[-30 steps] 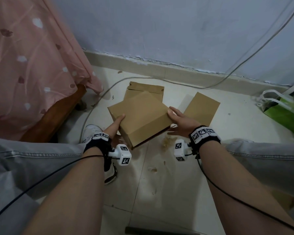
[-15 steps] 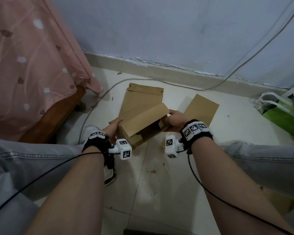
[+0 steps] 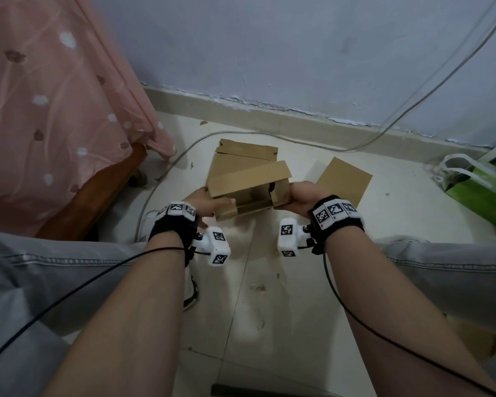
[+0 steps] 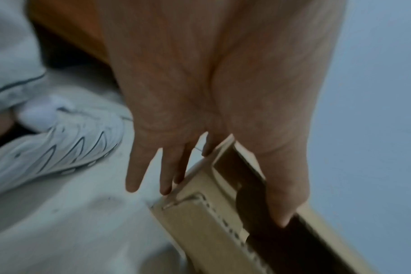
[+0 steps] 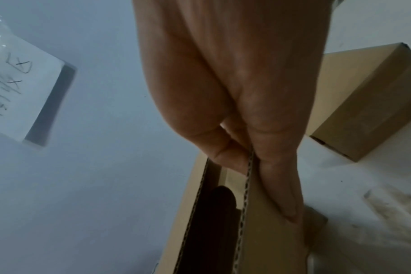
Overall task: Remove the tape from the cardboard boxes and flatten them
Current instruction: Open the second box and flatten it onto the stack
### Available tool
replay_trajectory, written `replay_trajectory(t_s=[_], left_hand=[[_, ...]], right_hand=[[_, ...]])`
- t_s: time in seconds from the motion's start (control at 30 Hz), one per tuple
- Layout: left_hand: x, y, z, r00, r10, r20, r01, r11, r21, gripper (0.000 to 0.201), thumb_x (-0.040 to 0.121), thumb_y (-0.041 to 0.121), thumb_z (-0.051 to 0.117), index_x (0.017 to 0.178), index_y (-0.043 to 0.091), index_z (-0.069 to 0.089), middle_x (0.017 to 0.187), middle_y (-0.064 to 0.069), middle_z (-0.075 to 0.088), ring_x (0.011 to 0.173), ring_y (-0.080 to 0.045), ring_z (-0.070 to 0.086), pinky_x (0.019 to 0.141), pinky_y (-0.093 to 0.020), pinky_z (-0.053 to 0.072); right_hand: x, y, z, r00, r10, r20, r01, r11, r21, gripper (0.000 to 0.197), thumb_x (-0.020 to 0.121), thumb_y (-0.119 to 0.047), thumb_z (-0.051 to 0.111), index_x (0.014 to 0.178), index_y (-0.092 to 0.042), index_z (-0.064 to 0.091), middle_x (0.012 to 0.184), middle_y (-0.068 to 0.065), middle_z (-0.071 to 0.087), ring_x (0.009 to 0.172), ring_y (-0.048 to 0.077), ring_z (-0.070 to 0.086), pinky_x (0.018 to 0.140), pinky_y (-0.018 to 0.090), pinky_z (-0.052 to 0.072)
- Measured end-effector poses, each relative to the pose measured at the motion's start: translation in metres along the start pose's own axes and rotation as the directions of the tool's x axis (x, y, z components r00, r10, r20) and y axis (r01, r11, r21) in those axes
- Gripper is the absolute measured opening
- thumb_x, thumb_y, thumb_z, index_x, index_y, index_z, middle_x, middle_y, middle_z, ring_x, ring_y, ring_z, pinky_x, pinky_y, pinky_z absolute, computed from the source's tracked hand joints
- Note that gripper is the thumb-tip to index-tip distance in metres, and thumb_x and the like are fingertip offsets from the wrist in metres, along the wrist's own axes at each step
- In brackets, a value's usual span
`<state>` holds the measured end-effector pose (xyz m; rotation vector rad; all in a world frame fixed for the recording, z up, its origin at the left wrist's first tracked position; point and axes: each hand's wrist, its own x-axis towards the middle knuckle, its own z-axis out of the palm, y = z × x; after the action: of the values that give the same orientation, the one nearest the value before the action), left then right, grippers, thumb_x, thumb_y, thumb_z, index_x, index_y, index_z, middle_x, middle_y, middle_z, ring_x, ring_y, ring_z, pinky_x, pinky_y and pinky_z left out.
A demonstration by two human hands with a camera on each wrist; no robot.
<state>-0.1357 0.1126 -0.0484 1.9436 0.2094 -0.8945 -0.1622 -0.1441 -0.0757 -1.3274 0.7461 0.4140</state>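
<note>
Cardboard box (image 3: 248,189), open, hangs above the floor (image 3: 269,310) between your knees. Your left hand (image 3: 202,203) pinches its left wall, thumb inside; your right hand (image 3: 302,197) pinches the right wall. Push opposite corners together so it folds flat along its creases.

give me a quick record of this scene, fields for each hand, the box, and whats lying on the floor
left hand: holds the box's left end, thumb inside, fingers outside
right hand: pinches the right end wall
held box: open, brown cardboard, above the floor
floor items: flattened cardboard behind the box; cardboard sheet to its right; green bag far right
tape: none visible
</note>
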Motion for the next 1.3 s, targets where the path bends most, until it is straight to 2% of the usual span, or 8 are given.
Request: replay_trajectory(t_s=[0.2, 0.37, 0.47, 0.6, 0.7, 0.87, 1.03, 1.3], left_hand=[[0.01, -0.001, 0.01, 0.93, 0.03, -0.367, 0.008, 0.995, 0.102, 0.109, 0.067, 0.04, 0.088, 0.149, 0.013, 0.021, 0.133, -0.009, 0.053, 0.119, -0.033, 0.055, 0.098, -0.045, 0.051], [0.011, -0.013, 0.016, 0.861, 0.022, -0.508, -0.017, 1.0, 0.014, 0.104, 0.058, 0.028, 0.092, 0.145, 0.022, 0.034, 0.128, -0.01, 0.058, 0.117, -0.032, 0.056, 0.093, -0.043, 0.055], [0.01, -0.01, 0.016, 0.856, 0.009, -0.517, -0.02, 1.0, -0.015, 0.094, 0.059, 0.023, 0.091, 0.14, 0.021, 0.041, 0.123, -0.008, 0.059, 0.112, -0.03, 0.057, 0.086, -0.045, 0.058], [0.006, 0.002, 0.013, 0.872, 0.011, -0.49, -0.05, 0.997, -0.067, 0.081, 0.06, 0.019, 0.087, 0.131, 0.023, 0.049, 0.11, -0.003, 0.057, 0.093, -0.027, 0.057, 0.067, -0.044, 0.062], [0.003, 0.007, 0.008, 0.877, 0.04, -0.478, -0.071, 0.996, -0.047, 0.084, 0.055, 0.021, 0.087, 0.131, 0.024, 0.05, 0.114, -0.003, 0.06, 0.098, -0.029, 0.061, 0.065, -0.044, 0.062], [-0.002, 0.003, 0.005, 0.91, -0.008, -0.414, -0.026, 0.997, -0.076, 0.073, 0.068, 0.019, 0.083, 0.134, 0.019, 0.052, 0.113, -0.008, 0.063, 0.093, -0.029, 0.066, 0.063, -0.042, 0.063], [0.003, 0.007, 0.007, 0.933, -0.017, -0.36, 0.015, 1.0, -0.01, 0.026, 0.077, 0.033, 0.067, 0.095, 0.016, 0.06, 0.1, -0.01, 0.066, 0.088, -0.034, 0.065, 0.073, -0.047, 0.061], [0.02, 0.005, 0.004, 0.918, -0.029, -0.396, 0.112, 0.975, 0.19, 0.035, 0.098, 0.02, 0.043, 0.117, -0.004, 0.06, 0.12, -0.026, 0.061, 0.111, -0.041, 0.058, 0.083, -0.034, 0.041]], right_hand=[[-0.027, -0.017, 0.013, 0.992, -0.01, 0.128, 0.03, 0.988, -0.154, 0.041, 0.076, 0.007, 0.064, 0.118, 0.008, 0.062, 0.117, 0.023, 0.067, 0.109, 0.035, 0.066, 0.095, 0.045, 0.054], [-0.039, -0.022, 0.019, 0.996, -0.017, 0.082, 0.044, 0.94, -0.338, 0.043, 0.073, 0.002, 0.07, 0.114, 0.007, 0.062, 0.105, 0.02, 0.071, 0.099, 0.035, 0.07, 0.092, 0.047, 0.055], [-0.048, -0.028, 0.029, 0.999, -0.029, -0.021, 0.015, 0.872, -0.488, 0.04, 0.088, -0.01, 0.068, 0.123, 0.0, 0.051, 0.102, 0.014, 0.066, 0.087, 0.031, 0.073, 0.08, 0.043, 0.061], [-0.049, -0.029, 0.04, 0.938, -0.346, -0.029, 0.214, 0.64, -0.738, 0.085, 0.086, -0.036, 0.071, 0.15, -0.03, 0.016, 0.116, 0.006, 0.055, 0.1, 0.032, 0.064, 0.084, 0.046, 0.058], [-0.041, -0.024, 0.041, 0.817, -0.577, -0.018, 0.336, 0.501, -0.798, 0.059, 0.084, -0.039, 0.07, 0.137, -0.034, 0.044, 0.116, 0.004, 0.065, 0.107, 0.029, 0.061, 0.091, 0.043, 0.052], [-0.04, -0.03, 0.034, 0.859, -0.505, -0.089, 0.301, 0.637, -0.709, 0.058, 0.08, -0.06, 0.068, 0.113, -0.013, 0.07, 0.102, 0.009, 0.072, 0.096, 0.027, 0.066, 0.088, 0.042, 0.054], [-0.042, -0.027, 0.029, 0.904, -0.409, -0.121, 0.23, 0.707, -0.668, 0.06, 0.081, -0.065, 0.062, 0.105, -0.01, 0.07, 0.092, 0.012, 0.071, 0.083, 0.032, 0.068, 0.082, 0.047, 0.058], [-0.054, -0.025, 0.027, 0.953, -0.279, -0.117, 0.14, 0.751, -0.645, 0.059, 0.089, -0.062, 0.053, 0.104, -0.007, 0.067, 0.096, 0.014, 0.07, 0.083, 0.033, 0.069, 0.081, 0.047, 0.059]])
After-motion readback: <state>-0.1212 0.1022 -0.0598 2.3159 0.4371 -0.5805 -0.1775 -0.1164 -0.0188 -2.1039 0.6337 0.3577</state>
